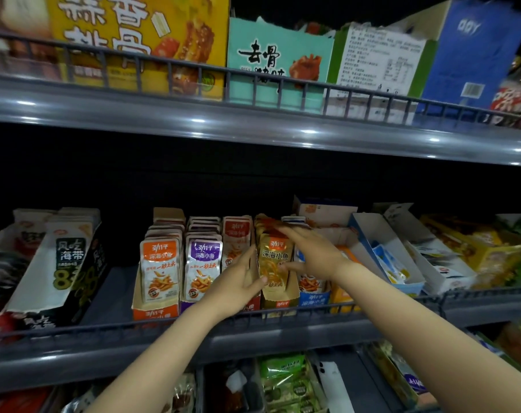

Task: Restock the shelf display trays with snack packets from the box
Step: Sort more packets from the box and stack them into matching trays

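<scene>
L hand (238,283) up against gold tray (278,302) on mid shelf (312,333): fingers near straight along tray's left side, thumb touching front gold pkt (275,260) low down. R hand (311,253) laid over tops of the gold pkts, fingers straight & flat, thumb by front pkt's right edge. No clear grip either side. Gold tray btw red pkts (236,234) & blue tray (314,298); purple pkts (204,263), orange pkts (159,269) further left.
</scene>
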A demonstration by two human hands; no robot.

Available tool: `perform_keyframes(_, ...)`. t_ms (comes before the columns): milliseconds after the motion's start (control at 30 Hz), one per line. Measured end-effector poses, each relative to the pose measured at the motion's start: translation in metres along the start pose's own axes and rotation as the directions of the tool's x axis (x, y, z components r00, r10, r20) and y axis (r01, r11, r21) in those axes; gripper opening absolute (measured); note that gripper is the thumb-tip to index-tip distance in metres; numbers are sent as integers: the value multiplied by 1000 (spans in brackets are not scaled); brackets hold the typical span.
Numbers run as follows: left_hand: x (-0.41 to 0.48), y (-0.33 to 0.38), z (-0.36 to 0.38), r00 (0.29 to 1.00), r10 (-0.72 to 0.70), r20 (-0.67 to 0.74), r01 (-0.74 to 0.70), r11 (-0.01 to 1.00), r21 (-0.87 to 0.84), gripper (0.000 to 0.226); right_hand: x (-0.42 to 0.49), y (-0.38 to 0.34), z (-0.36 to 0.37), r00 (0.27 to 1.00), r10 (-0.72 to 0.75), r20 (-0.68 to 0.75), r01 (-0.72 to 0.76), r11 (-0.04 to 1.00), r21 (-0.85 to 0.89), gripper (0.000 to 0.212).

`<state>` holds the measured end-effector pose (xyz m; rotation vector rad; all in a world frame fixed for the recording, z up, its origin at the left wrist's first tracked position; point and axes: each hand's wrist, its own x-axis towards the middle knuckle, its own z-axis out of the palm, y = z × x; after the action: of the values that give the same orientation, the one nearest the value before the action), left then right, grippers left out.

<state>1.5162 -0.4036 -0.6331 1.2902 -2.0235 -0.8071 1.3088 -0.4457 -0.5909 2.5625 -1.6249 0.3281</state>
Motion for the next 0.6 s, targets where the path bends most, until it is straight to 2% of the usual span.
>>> perform_keyframes(267, -70, -2, -13, 995, 90, -33, -76, 947, 312, 76, -81, -33, 0, 998, 10, -55, 0, 984, 179, 83)
perform_keyframes(400, -111, -25, 3, 998, 66, 18, -67, 911, 406, 78, -127, -53, 35, 999, 27, 47, -39, 960, 276, 84)
perform_keyframes(600, -170, -84, 47, 988, -32, 152, -35, 908, 418, 73, -189, -81, 115, 964, 92, 250, -177, 923, 343, 80)
